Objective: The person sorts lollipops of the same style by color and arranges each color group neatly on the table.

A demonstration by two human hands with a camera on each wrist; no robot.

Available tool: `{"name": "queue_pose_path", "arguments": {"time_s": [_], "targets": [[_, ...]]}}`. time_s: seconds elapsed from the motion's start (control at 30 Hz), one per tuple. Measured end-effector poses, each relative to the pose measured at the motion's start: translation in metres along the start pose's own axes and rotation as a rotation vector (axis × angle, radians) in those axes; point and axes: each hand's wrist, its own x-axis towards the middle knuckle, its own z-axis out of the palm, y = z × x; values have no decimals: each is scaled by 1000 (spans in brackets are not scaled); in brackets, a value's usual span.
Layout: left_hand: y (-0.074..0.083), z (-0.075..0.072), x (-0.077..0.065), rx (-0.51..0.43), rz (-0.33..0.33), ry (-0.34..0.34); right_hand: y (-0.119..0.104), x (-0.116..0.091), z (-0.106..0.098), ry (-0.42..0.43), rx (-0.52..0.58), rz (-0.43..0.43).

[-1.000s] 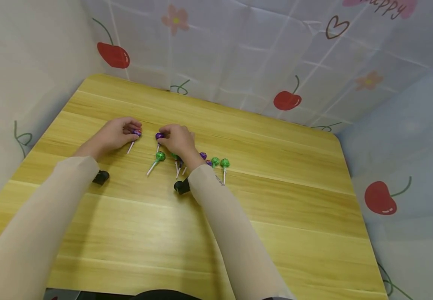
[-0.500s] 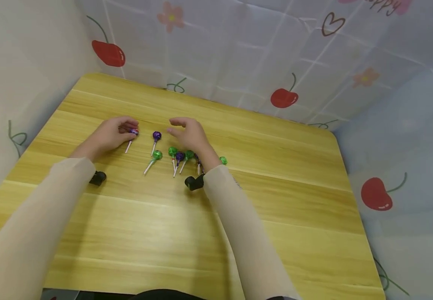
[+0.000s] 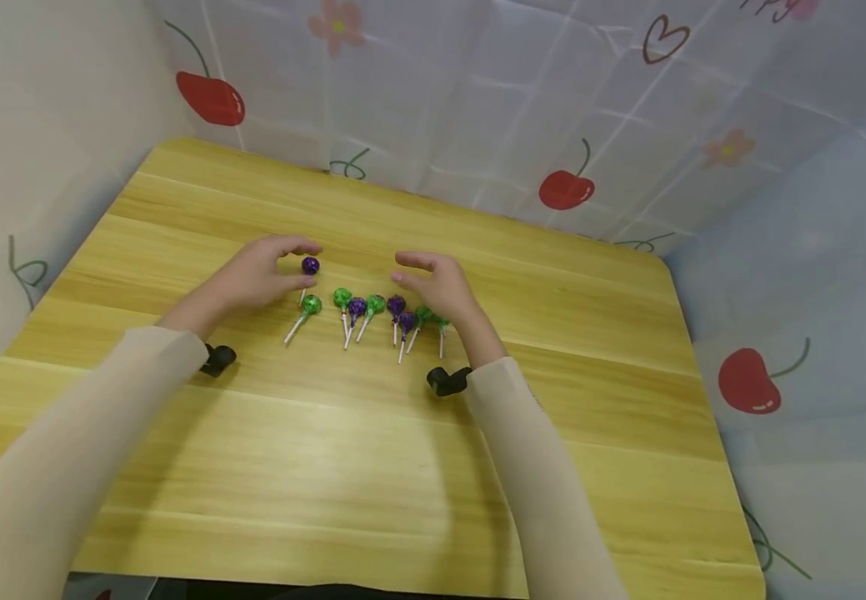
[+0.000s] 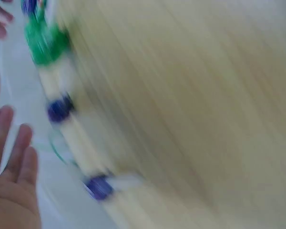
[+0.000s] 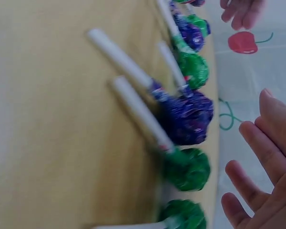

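Note:
Lollipops in green and purple wrappers lie in a loose row on the wooden table. My left hand (image 3: 252, 271) is near a purple lollipop (image 3: 310, 265), its thumb and fingers apart; the left wrist view shows it holding nothing. Just below is a green lollipop (image 3: 312, 305). Another purple lollipop (image 4: 100, 187) lies lower in the blurred left wrist view; the left hand hides it in the head view. My right hand (image 3: 443, 292) hovers above the row's right end, fingers spread, gripping nothing. Nearest to it are a purple lollipop (image 3: 407, 322) and a green lollipop (image 5: 187, 169).
Several more lollipops, such as a green one (image 3: 342, 297), stand between the hands with white sticks toward me. The wooden table (image 3: 342, 467) meets a cherry-print curtain (image 3: 463, 125) at its far edge. A black wrist camera (image 3: 448, 382) sits below the right wrist.
My left hand has released the leftmost purple lollipop and shifted right to the one beside it. After letting go of that second lollipop, my right hand has moved away to the right.

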Motion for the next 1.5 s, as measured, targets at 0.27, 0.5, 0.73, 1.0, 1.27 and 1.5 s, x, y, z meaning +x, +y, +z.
{"name": "queue_pose_path", "arguments": {"time_s": [0.27,0.5,0.73,1.0,1.27,1.5], "targets": [[35,32,14,155,100,-123,11,-6,8,-96,-105,24],[38,42,25,197,48,-121,12,-8,16,-76,-212,20],[38,48,29,206,24,-137,11,-10,19,-58,-264,13],[40,55,32,202,42,-123,10,-12,19,-41,-255,45],[40,58,34,195,32,-107,10,-13,18,-34,-241,48],[41,63,36,167,38,-107,11,-15,17,-25,-227,59]]}}
